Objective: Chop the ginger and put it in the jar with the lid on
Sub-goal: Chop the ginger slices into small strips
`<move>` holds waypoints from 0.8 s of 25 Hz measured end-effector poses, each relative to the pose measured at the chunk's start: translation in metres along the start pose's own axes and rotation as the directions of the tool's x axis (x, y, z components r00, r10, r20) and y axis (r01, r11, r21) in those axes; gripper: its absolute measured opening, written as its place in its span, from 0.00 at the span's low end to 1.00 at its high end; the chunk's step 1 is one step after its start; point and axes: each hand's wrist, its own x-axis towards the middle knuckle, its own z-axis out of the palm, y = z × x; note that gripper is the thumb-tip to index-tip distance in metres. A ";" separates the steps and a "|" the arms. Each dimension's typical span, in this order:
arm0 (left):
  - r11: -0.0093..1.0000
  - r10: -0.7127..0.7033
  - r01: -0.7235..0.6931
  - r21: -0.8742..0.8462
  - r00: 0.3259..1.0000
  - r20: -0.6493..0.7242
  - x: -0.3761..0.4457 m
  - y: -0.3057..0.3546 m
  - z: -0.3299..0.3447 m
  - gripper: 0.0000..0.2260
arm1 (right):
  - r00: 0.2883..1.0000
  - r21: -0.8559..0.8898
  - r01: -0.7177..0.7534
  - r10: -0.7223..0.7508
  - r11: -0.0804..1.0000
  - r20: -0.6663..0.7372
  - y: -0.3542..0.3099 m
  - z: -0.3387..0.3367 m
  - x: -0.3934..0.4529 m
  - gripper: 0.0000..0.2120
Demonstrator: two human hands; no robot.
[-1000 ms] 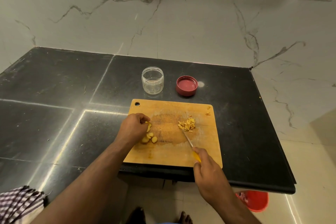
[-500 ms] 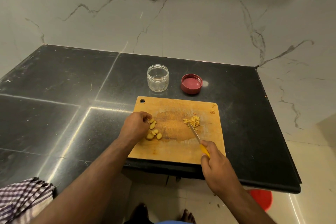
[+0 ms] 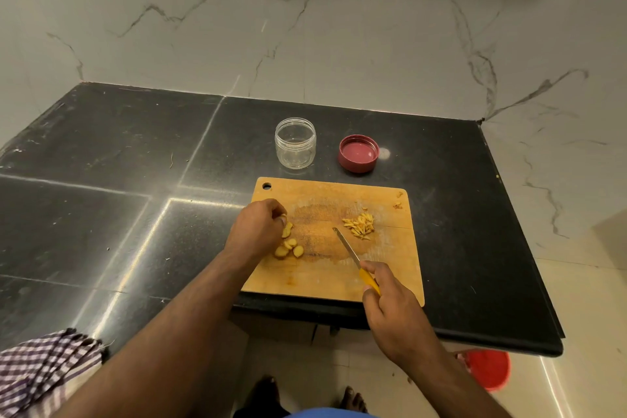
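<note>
A wooden cutting board (image 3: 383,268) lies at the counter's front edge. Several ginger slices (image 3: 288,248) sit on its left part, and a small heap of chopped ginger strips (image 3: 360,225) lies on its right part. My left hand (image 3: 258,227) pinches one ginger slice at the top of the slices. My right hand (image 3: 386,299) grips a yellow-handled knife (image 3: 353,256), whose blade tip points toward the strips without touching them. Behind the board stand an empty clear jar (image 3: 295,142) and, to its right, a red lid (image 3: 358,153) lying upside down.
The black stone counter (image 3: 118,180) meets a marble wall behind and ends at the right near the board. A checked cloth (image 3: 40,370) hangs at the lower left. On the floor below the counter's right end stands a red bucket (image 3: 488,370). My bare feet show at the bottom.
The knife tip has drawn back from the chopped strips toward the board's middle. My left hand stays over the slices, fingers pinching one. The camera has shifted slightly.
</note>
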 end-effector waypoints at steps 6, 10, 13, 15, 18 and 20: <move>0.993 0.105 -0.096 -0.070 0.986 0.132 -0.009 0.028 0.013 0.12 | 1.000 0.026 -0.018 0.018 0.999 -0.011 0.003 -0.004 0.003 0.16; 0.992 0.127 -0.119 -0.051 0.971 0.201 -0.009 0.043 0.029 0.08 | 1.000 0.045 -0.029 0.030 0.999 -0.002 0.002 -0.006 0.004 0.17; 0.989 0.140 -0.145 0.022 0.979 0.148 -0.004 0.042 0.033 0.10 | 0.999 0.046 -0.035 0.035 0.998 -0.002 0.002 -0.006 0.002 0.17; 0.986 0.147 -0.157 0.046 0.973 0.178 -0.001 0.040 0.033 0.12 | 1.000 0.041 -0.031 0.031 0.999 -0.001 0.002 -0.005 0.002 0.17; 0.972 0.187 -0.213 0.100 0.957 0.221 0.000 0.038 0.033 0.13 | 1.000 0.027 -0.031 0.031 0.999 0.002 0.002 -0.003 0.004 0.16; 0.965 0.208 -0.236 0.113 0.953 0.221 -0.001 0.040 0.033 0.13 | 0.999 0.023 -0.034 0.034 0.999 0.001 0.002 -0.002 0.006 0.16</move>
